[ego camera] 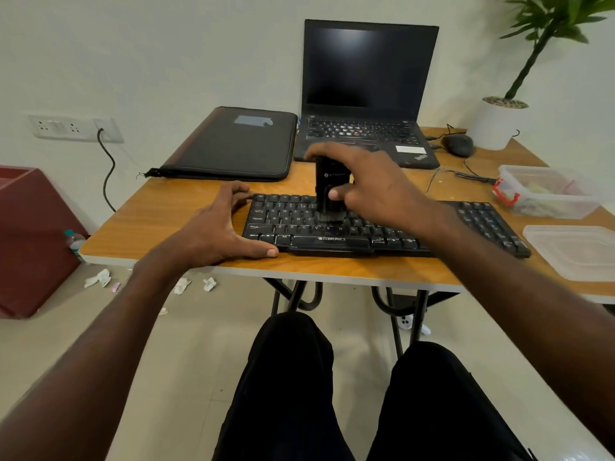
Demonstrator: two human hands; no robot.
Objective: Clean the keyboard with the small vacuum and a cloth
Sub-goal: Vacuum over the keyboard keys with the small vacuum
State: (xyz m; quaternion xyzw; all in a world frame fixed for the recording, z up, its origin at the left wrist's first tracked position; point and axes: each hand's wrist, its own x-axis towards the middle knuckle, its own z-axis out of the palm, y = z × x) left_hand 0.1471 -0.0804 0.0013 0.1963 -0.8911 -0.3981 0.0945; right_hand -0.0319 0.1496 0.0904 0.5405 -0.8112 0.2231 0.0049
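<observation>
A black keyboard lies across the front of the wooden table. My right hand grips a small black vacuum held upright, its brush end pressed onto the keys near the keyboard's middle. My left hand rests on the table at the keyboard's left end, thumb along the front edge and fingers at the back corner, bracing it. My right forearm hides part of the keyboard's right half. I see no cloth in view.
An open black laptop and a dark zip folder lie behind the keyboard. A mouse, a potted plant, a lidded plastic box and a loose lid are at the right. Paper scraps lie on the floor.
</observation>
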